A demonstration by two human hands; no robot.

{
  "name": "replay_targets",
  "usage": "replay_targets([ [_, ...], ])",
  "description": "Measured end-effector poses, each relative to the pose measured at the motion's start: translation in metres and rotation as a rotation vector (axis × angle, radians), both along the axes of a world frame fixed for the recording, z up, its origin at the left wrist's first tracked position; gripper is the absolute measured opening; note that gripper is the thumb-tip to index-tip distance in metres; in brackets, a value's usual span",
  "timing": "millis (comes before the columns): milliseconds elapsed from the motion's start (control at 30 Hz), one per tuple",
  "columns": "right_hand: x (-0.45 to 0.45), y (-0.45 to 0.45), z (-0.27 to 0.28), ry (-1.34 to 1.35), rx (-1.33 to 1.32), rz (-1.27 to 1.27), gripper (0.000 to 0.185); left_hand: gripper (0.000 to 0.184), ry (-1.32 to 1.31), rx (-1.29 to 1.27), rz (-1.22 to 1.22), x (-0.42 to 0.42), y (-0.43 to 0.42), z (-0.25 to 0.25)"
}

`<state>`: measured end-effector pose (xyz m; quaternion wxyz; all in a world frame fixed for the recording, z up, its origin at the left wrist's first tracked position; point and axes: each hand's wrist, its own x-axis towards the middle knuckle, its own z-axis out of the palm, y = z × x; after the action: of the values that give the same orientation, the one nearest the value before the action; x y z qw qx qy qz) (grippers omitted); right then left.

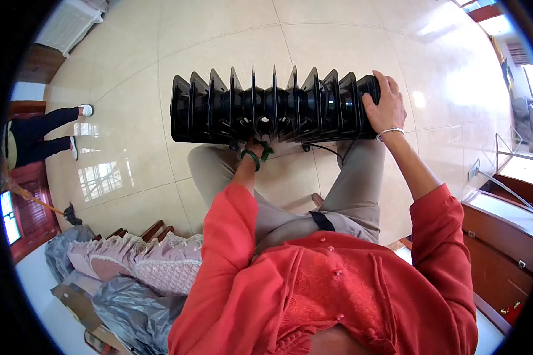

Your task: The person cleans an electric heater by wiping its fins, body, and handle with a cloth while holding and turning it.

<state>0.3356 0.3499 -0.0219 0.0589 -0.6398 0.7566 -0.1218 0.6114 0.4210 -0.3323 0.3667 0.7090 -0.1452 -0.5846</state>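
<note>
A black finned oil heater (263, 106) lies across in front of my knees, its row of upright fins facing up. My right hand (388, 105) holds its right end panel, thumb on the near side and fingers over the far edge. Beneath the heater's near edge, around the middle, my left hand (252, 145) reaches in; its fingers are hidden behind the fins. Something dark green (266, 150), perhaps a cloth, shows beside that wrist, next to a green bangle (251, 157). A black cord (327, 150) runs below the heater's near edge on the right.
Glossy beige tiles (219, 41) cover the floor. At far left stands another person (38, 139) holding a stick with a dark end. A pink quilted cover (136, 260) and grey plastic bags (136, 313) are at lower left. Brown cabinets (503, 242) stand on the right.
</note>
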Motion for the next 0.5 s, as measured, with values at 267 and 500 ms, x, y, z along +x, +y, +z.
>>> replay_targets([
  [267, 0.000, -0.003, 0.000, -0.005, -0.010, 0.001, 0.056, 0.068, 0.257, -0.065, 0.127, -0.003, 0.027, 0.082],
  [500, -0.002, -0.006, -0.002, -0.036, -0.033, 0.010, 0.055, 0.071, 0.506, -0.550, -0.021, 0.017, 0.060, 0.129],
])
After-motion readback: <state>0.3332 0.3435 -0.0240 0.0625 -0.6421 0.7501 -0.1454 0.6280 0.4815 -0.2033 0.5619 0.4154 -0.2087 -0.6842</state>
